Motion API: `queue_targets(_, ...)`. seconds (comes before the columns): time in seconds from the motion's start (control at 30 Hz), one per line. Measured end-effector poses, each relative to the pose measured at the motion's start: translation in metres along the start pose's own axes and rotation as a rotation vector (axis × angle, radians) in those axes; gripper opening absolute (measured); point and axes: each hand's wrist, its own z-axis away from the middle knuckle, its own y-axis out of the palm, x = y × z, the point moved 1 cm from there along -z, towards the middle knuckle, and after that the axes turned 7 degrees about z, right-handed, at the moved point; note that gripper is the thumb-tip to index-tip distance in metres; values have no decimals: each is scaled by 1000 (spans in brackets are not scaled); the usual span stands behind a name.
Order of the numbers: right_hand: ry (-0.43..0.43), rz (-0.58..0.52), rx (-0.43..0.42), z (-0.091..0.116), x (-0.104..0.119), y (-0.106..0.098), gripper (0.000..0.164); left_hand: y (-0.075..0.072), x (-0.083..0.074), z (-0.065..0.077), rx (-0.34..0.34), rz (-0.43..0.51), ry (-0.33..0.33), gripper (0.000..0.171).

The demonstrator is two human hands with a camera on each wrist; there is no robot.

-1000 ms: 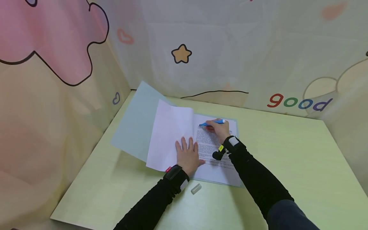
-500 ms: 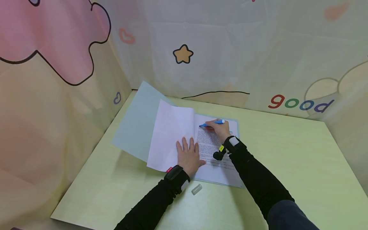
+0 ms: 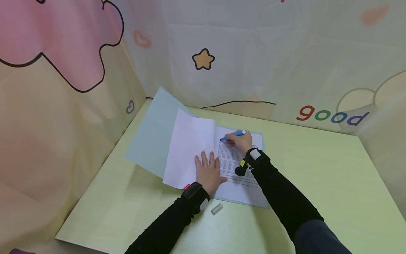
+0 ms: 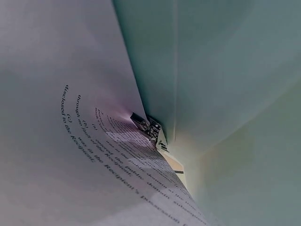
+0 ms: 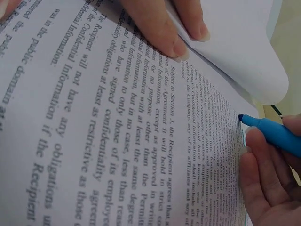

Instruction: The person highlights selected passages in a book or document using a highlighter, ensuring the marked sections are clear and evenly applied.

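My right hand [image 3: 242, 141] pinches a blue marker [image 3: 233, 135], its dark tip at the upper lines of a printed page [image 3: 233, 192]. In the right wrist view the marker tip meets the text near the page's edge, with curled fingers [image 5: 263, 176] just below the barrel. My left hand [image 3: 207, 175] lies flat with fingers spread on a turned-back sheet [image 3: 187, 148], the thumb reaching over the printed page. Both sheets lie in an opened light blue folder [image 3: 152, 137], its cover raised at the left. In the left wrist view a metal clip [image 4: 148, 126] shows beside the curved printed sheet.
A small grey cylindrical piece [image 3: 217, 209] lies on the pale yellow-green table [image 3: 317, 169], just in front of the folder. Printed cloth walls [image 3: 241, 63] stand behind the table and along its left side. Black bands with small devices circle both wrists.
The marker's rear end has swung slightly left and up, and the right hand has shifted a little with it. The tip stays at the top lines. My left hand keeps its place.
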Motion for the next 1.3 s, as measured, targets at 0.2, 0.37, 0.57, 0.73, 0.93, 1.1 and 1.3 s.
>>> queue_targets(0.2,-41,56,-23,-1,9,3,27,0,1,0,-14,0,-3,83)
queue_targets(0.37,-48,67,-30,-1,11,4,26,1,0,-1,-15,7,-3,83)
queue_targets(0.57,-42,65,-35,-1,11,5,23,1,1,0,-19,11,0,83)
queue_targets(0.73,-22,54,-30,0,12,6,21,0,2,0,-30,21,4,81)
queue_targets(0.93,-11,63,-36,3,13,6,21,1,2,0,-28,19,5,82)
queue_targets(1.1,-10,69,-37,3,13,6,21,1,1,-1,-12,19,4,82)
queue_targets(1.3,-19,63,-47,-4,5,8,21,1,1,-1,-10,25,4,82)
